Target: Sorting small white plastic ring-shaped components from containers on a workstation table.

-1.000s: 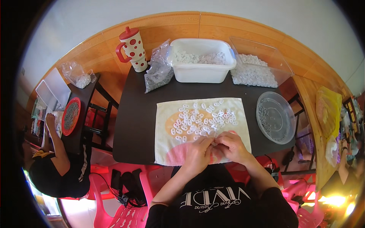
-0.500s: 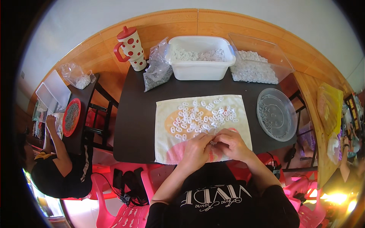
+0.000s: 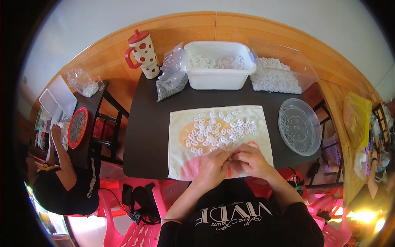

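Over the near edge of a cream towel (image 3: 181,136), my left hand (image 3: 213,168) and my right hand (image 3: 251,161) meet with fingertips pinched together. Whatever sits between the fingers is too small and too covered to make out. Just beyond them, many small white oval plastic pieces (image 3: 210,128), each with two holes, lie loosely spread on the towel. The towel has orange and pink patches and lies on a dark table (image 3: 146,136).
A white tub (image 3: 216,79), a clear box of white pieces (image 3: 275,82), a bag of grey bits (image 3: 170,84) and a spotted tumbler (image 3: 146,55) line the far side. Right stands a round clear tub (image 3: 302,131) with small grey parts. Another person (image 3: 61,177) works at the left table.
My fingertips have drawn closer, and the small pale thing glimpsed between them is now covered. The whole view has shifted slightly; the spread pieces look the same.
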Demonstrator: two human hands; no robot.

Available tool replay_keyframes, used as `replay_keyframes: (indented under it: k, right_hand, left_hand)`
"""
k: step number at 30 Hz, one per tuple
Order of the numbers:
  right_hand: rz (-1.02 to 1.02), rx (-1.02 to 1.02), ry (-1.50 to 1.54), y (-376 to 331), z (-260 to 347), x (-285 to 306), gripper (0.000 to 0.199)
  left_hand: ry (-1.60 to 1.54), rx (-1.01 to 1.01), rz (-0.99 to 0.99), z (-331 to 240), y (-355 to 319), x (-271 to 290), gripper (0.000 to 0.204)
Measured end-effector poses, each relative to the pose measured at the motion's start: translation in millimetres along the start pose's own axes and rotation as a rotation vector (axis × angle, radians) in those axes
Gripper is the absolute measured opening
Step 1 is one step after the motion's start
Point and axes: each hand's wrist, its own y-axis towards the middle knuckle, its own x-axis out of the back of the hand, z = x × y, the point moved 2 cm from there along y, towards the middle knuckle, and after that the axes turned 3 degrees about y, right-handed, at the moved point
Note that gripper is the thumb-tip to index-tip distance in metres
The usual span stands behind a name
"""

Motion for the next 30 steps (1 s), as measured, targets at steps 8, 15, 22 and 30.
replay_keyframes:
  k: [8, 15, 22, 30]
  right_hand:
    - [0.007, 0.163, -0.107, -3.3, 6.1, -0.7, 0.016]
    - [0.079, 0.138, -0.113, -5.0, 9.7, -1.3, 0.019]
    - [0.11, 0.172, -0.117, -4.4, 7.7, -0.9, 0.019]
    - [0.11, 0.203, -0.073, -6.8, 4.5, -3.4, 0.021]
  left_hand:
    - [0.064, -0.033, 0.031, 0.8, -6.2, 1.1, 0.018]
    - [0.072, -0.059, 0.048, 1.4, -7.3, 2.1, 0.019]
    - [0.157, -0.124, 0.077, 1.7, -5.0, -1.0, 0.02]
    - [0.2, -0.162, 0.114, -0.1, -5.5, -1.8, 0.019]
